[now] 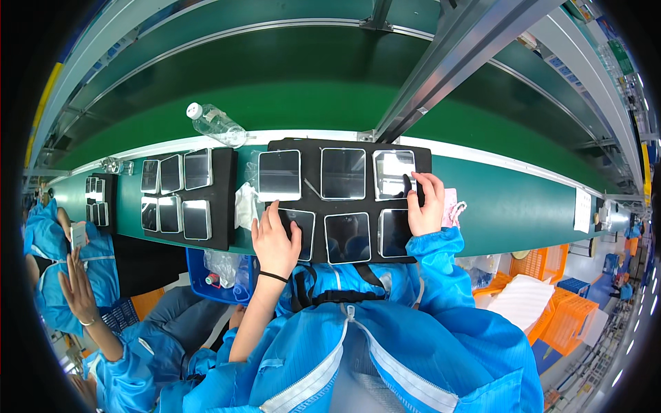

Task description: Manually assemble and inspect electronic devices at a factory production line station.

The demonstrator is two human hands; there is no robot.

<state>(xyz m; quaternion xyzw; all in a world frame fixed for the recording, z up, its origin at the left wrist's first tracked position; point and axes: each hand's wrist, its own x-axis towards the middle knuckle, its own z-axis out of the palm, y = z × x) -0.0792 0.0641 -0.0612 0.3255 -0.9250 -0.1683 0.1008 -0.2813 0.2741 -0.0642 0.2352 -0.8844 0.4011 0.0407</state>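
Before me a black mat (312,158) carries two rows of three dark-screened tablets with pale frames. My left hand (274,249) has its fingers apart over the lower left tablet (303,224), their tips near the bottom edge of the upper left tablet (279,175). At the right edge of the upper right tablet (394,172), my right hand (428,205) touches its side with loosely bent, separate fingers. That screen reflects bright light. Between the hands are the upper middle tablet (343,173) and lower middle tablet (347,237). My right hand partly covers the lower right tablet (394,233).
A transparent bottle (219,125) lies behind the mat. White crumpled tissue (246,205) and a pink cloth (450,206) flank it. Left, another mat (224,199) holds several tablets; a co-worker's raised hand (79,292) is nearby. A metal post (441,79) rises at back right.
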